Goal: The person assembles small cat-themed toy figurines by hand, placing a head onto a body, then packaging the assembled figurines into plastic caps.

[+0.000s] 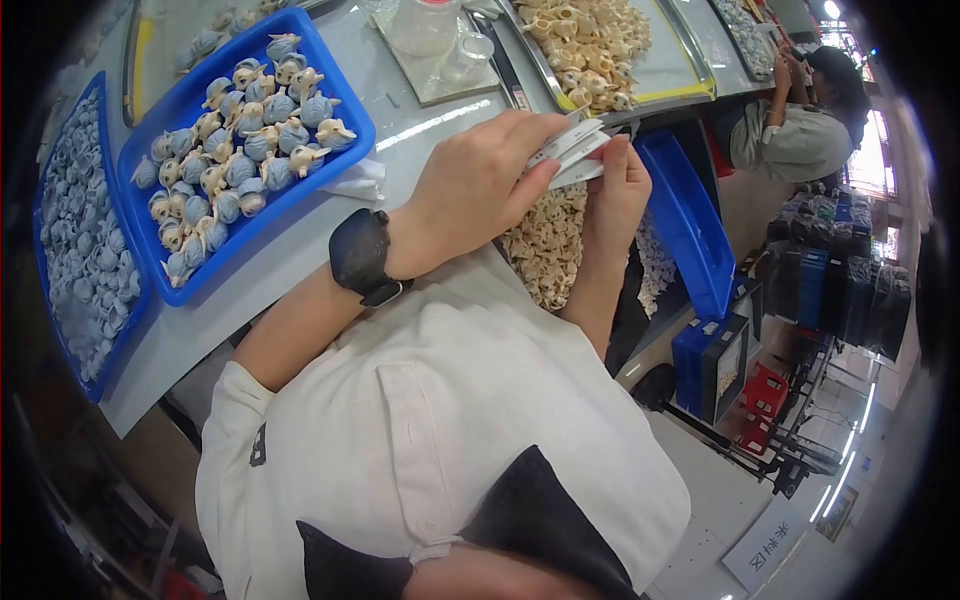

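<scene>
A small fanned stack of white paper slips [572, 150] is held up over the table's near edge. My left hand [490, 180], with a black watch on its wrist, is closed on the left end of the slips. The thumb and fingers of my right hand [617, 195] pinch them from the right. Faint print shows on some slips. Below and behind the hands lies a heap of small cream parts [545, 245], partly hidden by my arms. To the left stands a blue tray [355, 100] of small doll heads [245, 130] with grey-blue hair and cream faces.
At the far left is another blue tray [125, 255] of grey-blue pieces. A metal tray [690, 90] with cream parts and a board [440, 85] with clear containers lie ahead. On the right an elongated blue bin [690, 220] stands tilted. A person [800, 125] sits at the far right.
</scene>
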### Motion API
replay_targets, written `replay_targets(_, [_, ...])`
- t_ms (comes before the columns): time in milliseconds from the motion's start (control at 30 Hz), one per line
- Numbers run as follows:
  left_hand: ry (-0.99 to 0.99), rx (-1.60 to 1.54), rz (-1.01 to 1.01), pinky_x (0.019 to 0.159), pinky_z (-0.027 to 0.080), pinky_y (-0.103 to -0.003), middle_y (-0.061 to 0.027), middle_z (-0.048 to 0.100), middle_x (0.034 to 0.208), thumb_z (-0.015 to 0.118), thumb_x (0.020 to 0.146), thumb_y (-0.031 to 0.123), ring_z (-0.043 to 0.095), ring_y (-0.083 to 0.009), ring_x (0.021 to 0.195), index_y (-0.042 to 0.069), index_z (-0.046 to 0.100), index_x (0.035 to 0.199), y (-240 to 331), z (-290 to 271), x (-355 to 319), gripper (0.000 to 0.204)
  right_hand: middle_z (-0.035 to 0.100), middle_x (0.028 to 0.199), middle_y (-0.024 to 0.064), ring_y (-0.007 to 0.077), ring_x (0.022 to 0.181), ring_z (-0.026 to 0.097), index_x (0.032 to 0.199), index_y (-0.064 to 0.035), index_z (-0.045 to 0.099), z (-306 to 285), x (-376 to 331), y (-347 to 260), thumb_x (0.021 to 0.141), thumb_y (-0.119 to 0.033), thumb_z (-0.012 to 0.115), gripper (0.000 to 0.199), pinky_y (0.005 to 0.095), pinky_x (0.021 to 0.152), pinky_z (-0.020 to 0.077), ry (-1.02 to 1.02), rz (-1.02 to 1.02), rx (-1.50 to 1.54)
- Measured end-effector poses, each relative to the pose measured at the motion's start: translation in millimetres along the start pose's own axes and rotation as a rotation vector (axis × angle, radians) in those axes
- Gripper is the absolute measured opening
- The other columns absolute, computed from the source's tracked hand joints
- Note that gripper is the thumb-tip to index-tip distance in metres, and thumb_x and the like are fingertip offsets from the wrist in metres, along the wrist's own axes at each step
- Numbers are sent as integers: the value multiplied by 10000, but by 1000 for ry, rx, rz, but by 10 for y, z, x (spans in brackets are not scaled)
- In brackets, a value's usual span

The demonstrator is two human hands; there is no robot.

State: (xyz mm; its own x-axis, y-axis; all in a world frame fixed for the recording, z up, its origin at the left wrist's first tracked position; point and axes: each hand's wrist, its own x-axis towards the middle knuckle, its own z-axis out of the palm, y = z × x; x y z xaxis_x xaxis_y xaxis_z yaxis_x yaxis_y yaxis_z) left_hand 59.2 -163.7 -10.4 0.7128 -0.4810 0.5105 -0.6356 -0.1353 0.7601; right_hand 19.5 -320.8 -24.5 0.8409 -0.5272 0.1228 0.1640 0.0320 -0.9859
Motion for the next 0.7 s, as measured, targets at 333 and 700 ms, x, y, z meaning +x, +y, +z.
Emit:
replay_targets(333, [-1,0,-4,657,488,-324,-158,575,923,567,788,100,593,-288,770,21,515,1089,9,-10,-1,316,538,700,-34,24,635,438,782,-27,573,-156,17,93,861,-215,574,204,170,585,335,-59,29,-6])
replay_targets(700, [-1,-12,-1,653,488,-317,-153,573,924,586,775,120,594,-281,761,34,515,1095,13,-8,-3,339,539,695,-33,24,619,440,778,-24,580,-158,36,60,817,-164,607,149,170,573,340,-74,36,-61])
